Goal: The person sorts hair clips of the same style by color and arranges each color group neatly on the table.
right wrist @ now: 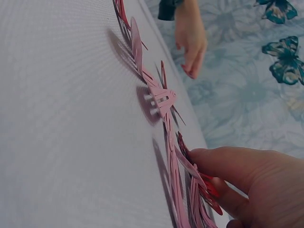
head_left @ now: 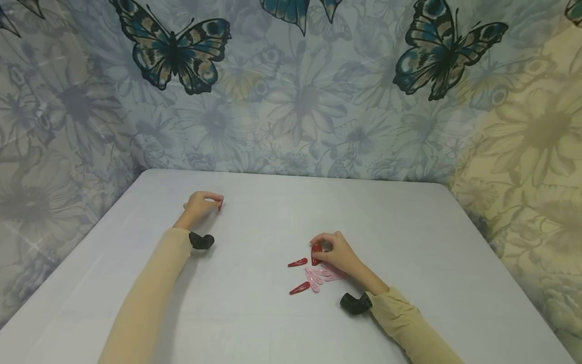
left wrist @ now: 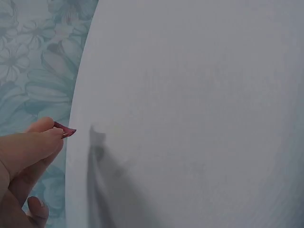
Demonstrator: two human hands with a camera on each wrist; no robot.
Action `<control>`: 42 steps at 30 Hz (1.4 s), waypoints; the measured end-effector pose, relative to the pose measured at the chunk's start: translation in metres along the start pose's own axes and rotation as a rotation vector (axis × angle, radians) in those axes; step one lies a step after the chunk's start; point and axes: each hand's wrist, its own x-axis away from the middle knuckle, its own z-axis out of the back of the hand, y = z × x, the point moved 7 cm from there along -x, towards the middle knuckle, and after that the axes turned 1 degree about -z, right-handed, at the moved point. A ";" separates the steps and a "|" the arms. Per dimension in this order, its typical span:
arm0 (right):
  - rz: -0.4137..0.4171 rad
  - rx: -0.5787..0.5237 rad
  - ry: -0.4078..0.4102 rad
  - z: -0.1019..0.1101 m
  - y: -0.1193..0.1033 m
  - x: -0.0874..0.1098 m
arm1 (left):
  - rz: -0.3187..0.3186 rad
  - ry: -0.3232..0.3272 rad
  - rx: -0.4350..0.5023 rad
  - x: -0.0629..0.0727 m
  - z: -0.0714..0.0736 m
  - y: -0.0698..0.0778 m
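Observation:
My left hand (head_left: 198,206) pinches a red snap hair clip (head_left: 220,204) between thumb and fingertips, over the far left of the table; in the left wrist view the red clip (left wrist: 65,130) pokes out past the fingertips. At the pile right of the middle, my right hand (head_left: 337,254) holds a red hair clip (head_left: 316,254) between thumb and fingers. Partly under that hand lie several pink hair clips (head_left: 314,278). Two red snap clips lie left of them, an upper one (head_left: 297,262) and a lower one (head_left: 300,288). A pink claw clip (right wrist: 163,98) shows in the right wrist view.
A white-covered table (head_left: 254,323) fills the lower view. Behind it stands a flowered, butterfly-patterned wall covering (head_left: 309,101). Each wrist carries a black camera, the left one (head_left: 201,241) and the right one (head_left: 355,304).

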 end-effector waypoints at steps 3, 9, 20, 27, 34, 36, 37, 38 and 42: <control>-0.013 -0.004 0.002 0.001 0.001 0.000 | 0.022 -0.008 -0.024 -0.003 0.003 -0.007; -0.037 0.003 0.006 0.000 0.003 0.001 | 0.058 -0.005 -0.036 -0.005 0.004 -0.014; -0.043 0.003 0.006 -0.001 0.004 0.002 | 0.074 -0.016 -0.032 -0.008 0.000 -0.023; -0.036 0.004 0.007 -0.001 0.002 0.003 | 0.075 0.024 -0.065 -0.009 0.001 -0.023; 0.009 0.018 0.009 0.000 -0.003 0.001 | 0.088 0.050 -0.082 -0.004 0.001 -0.018; 0.010 0.018 0.008 0.001 -0.003 0.001 | 0.099 0.060 -0.093 -0.002 0.001 -0.018; 0.005 0.015 0.009 0.001 -0.003 0.001 | 0.107 0.064 -0.095 0.000 0.001 -0.018; 0.006 0.017 0.009 0.001 -0.003 0.001 | 0.114 0.065 -0.095 0.001 0.001 -0.019; -0.004 0.020 0.012 0.001 -0.001 0.001 | 0.120 0.068 -0.112 0.005 0.000 -0.022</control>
